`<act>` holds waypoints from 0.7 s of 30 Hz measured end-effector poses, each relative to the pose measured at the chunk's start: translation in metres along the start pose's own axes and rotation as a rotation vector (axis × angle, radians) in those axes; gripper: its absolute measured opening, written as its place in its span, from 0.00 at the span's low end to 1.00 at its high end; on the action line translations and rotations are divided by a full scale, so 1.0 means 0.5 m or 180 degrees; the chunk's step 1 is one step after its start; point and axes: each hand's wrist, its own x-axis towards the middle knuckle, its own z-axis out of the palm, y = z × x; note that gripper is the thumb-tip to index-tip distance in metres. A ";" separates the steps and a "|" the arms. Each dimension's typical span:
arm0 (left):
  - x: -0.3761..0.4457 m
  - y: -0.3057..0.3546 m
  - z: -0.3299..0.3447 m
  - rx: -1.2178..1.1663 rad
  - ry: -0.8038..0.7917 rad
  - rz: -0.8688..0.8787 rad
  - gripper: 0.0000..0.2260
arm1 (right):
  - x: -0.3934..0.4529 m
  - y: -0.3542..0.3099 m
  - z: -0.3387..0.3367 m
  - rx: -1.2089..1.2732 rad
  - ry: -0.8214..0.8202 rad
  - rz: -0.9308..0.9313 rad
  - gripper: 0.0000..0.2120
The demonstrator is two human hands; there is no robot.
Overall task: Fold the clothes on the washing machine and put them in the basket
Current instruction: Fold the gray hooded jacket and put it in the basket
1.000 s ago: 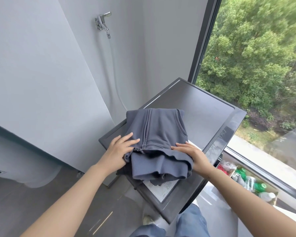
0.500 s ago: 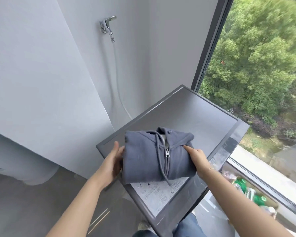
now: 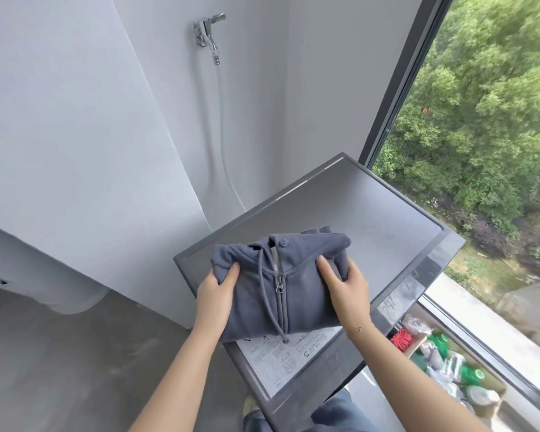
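Hoodie (image 3: 296,294), blue-grey and folded into a compact rectangle, lies on the near part of the washing machine lid (image 3: 365,213), with its lower edge overlapping the printed instruction label (image 3: 281,360) on the lid. Zipper and drawstrings face up, and the hood is bunched along the far edge. My left hand (image 3: 214,294) grips the left side of the hoodie: the thumb lies on top of the fabric and the fingers are tucked out of sight beneath the edge. My right hand (image 3: 345,286) grips the right side in the same manner, thumb on top, fingers curled around the edge. Both forearms extend from the lower frame toward the machine. A wall tap (image 3: 206,29) with a hose (image 3: 222,145) sits behind the machine. A window (image 3: 468,126) at right shows trees. Green bottles (image 3: 449,360) lie on the floor beside the machine, below the window. No basket appears in the head view.
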 end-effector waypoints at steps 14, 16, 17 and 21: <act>0.048 -0.030 0.008 0.0384 0.0890 -0.0807 0.29 | 0.053 0.017 0.016 -0.0702 -0.0104 0.0755 0.21; 0.049 -0.035 0.003 0.0299 0.0786 -0.0856 0.28 | 0.035 0.014 0.006 -0.0799 0.0327 0.0241 0.15; 0.050 -0.035 0.001 0.0282 0.0735 -0.0841 0.27 | 0.023 0.008 0.001 -0.0954 0.0696 -0.0340 0.15; 0.046 -0.028 0.003 0.0370 0.0731 -0.0686 0.25 | -0.046 -0.045 0.048 -0.1485 0.0660 -0.2556 0.16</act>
